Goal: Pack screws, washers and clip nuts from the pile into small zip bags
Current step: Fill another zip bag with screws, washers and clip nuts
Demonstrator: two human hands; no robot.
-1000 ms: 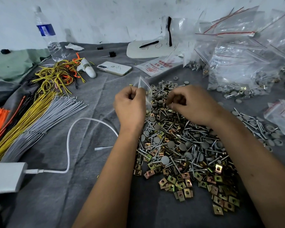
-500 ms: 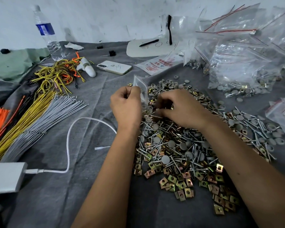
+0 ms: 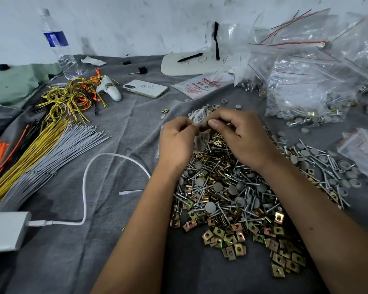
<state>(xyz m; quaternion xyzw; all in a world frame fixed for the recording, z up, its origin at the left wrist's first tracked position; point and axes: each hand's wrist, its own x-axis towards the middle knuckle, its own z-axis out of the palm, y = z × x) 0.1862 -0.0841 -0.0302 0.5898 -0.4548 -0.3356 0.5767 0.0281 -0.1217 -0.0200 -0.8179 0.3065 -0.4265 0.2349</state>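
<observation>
A big pile [image 3: 227, 194] of screws, grey washers and brass-coloured clip nuts lies on the grey cloth in front of me. Above its far end I hold a small clear zip bag [image 3: 198, 115]. My left hand [image 3: 176, 141] pinches the bag's left edge. My right hand [image 3: 234, 132] has its thumb and fingers curled at the bag's mouth, pinching it or a small part; what lies between the fingertips is hidden. Most of the bag hangs behind my hands.
Filled and empty zip bags [image 3: 310, 81] heap up at the back right. A phone [image 3: 146, 89], a water bottle [image 3: 58, 45], wire bundles [image 3: 70, 98], grey cable ties [image 3: 51, 153] and a white cable [image 3: 85, 187] with a power bank [image 3: 5, 230] lie to the left.
My right hand has lifted off the pile and come to the bag's mouth. My left hand has kept hold of the bag, which now sits between both hands.
</observation>
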